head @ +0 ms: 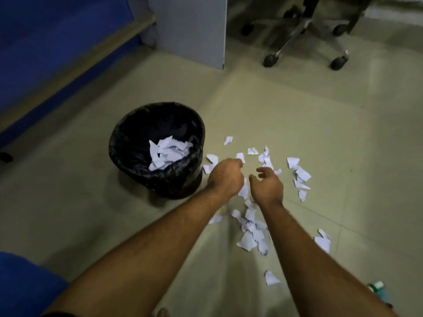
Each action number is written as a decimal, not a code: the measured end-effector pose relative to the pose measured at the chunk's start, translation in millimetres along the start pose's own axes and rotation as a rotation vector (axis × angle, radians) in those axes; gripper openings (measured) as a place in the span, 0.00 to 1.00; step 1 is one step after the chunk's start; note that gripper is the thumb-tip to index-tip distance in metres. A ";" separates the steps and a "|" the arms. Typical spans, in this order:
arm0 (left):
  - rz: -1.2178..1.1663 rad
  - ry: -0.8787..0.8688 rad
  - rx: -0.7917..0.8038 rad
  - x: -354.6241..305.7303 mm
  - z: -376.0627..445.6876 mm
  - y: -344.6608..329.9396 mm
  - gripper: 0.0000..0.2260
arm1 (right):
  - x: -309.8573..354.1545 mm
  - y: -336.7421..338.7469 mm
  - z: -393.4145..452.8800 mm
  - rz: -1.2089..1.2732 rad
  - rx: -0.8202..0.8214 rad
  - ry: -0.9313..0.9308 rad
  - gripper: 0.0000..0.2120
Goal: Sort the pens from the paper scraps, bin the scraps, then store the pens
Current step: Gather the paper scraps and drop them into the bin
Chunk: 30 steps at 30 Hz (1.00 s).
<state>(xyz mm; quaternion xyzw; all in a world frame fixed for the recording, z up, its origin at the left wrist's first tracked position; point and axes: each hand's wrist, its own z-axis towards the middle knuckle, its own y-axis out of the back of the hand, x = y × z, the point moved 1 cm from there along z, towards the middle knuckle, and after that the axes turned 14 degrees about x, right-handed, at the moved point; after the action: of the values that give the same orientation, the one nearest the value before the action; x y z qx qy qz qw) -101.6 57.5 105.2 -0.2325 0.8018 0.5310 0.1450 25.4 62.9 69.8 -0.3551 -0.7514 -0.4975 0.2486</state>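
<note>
Fingers of the left hand [225, 176] curl over scattered paper scraps [250, 229], contents hidden; right hand [266, 184] grip loosely apart, empty.

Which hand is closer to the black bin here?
The left hand. It hangs just right of the bin, beside its rim, over the paper scraps. The right hand is farther right, with the left hand between it and the bin.

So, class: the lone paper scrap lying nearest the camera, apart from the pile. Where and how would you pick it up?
Pinch the paper scrap at its upper pointed corner, coming from above. It lies flat on the floor, so only an edge offers a hold. The right hand hovers closer.
</note>
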 end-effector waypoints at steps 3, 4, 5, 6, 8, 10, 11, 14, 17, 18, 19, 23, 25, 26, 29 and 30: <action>0.019 0.035 0.057 20.1 11.0 -44.6 0.15 | -50.1 -13.7 5.7 -0.200 0.143 -0.045 0.23; 0.015 0.067 0.060 27.3 14.8 -55.2 0.16 | -60.9 -16.4 7.0 -0.252 0.148 -0.035 0.25; 0.020 0.089 0.050 34.7 19.8 -62.7 0.18 | -69.7 -18.3 9.1 -0.295 0.141 -0.007 0.26; 0.046 0.109 0.033 41.6 26.9 -69.7 0.20 | -79.7 -21.0 13.9 -0.342 0.118 0.022 0.27; 0.119 0.119 -0.048 56.4 44.0 -79.8 0.22 | -94.0 -25.4 27.7 -0.460 0.043 0.090 0.31; 0.176 0.131 -0.135 67.8 61.6 -89.2 0.25 | -107.1 -25.6 43.1 -0.577 0.009 0.116 0.35; 0.185 0.144 -0.154 72.3 73.1 -94.4 0.28 | -115.1 -27.2 50.5 -0.617 0.003 0.112 0.35; 0.110 0.237 -0.208 82.7 100.8 -106.4 0.32 | -133.5 -35.7 63.6 -0.706 0.021 0.120 0.37; 0.097 0.250 -0.212 86.1 115.6 -123.0 0.32 | -145.2 -45.5 63.7 -0.712 -0.052 0.148 0.36; 0.099 0.209 -0.222 85.3 115.6 -129.1 0.32 | -146.5 -47.3 63.1 -0.711 -0.069 0.153 0.35; 0.107 0.146 -0.235 83.7 112.9 -135.3 0.30 | -147.0 -48.1 62.9 -0.713 -0.076 0.159 0.35; 0.177 -0.231 -0.204 69.0 91.0 -149.6 0.23 | -146.3 -45.9 62.1 -0.689 -0.084 0.157 0.34; 0.160 -0.294 -0.225 65.0 91.6 -142.6 0.18 | -146.3 -45.7 60.8 -0.679 -0.080 0.153 0.34; 0.133 -0.250 -0.281 63.6 99.2 -134.3 0.17 | -145.3 -45.4 61.2 -0.670 -0.077 0.156 0.35; 0.103 -0.056 -0.447 60.1 135.9 -115.3 0.19 | -145.4 -44.0 62.3 -0.627 -0.086 0.157 0.34; 0.090 0.006 -0.453 59.4 149.6 -109.8 0.21 | -144.9 -43.9 62.4 -0.608 -0.078 0.150 0.33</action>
<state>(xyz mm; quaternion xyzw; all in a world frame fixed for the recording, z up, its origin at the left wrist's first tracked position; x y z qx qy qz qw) -96.4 145.9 -68.4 -0.2249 0.6721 0.7027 0.0628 80.3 68.0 -84.3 -0.0858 -0.7829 -0.6025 0.1295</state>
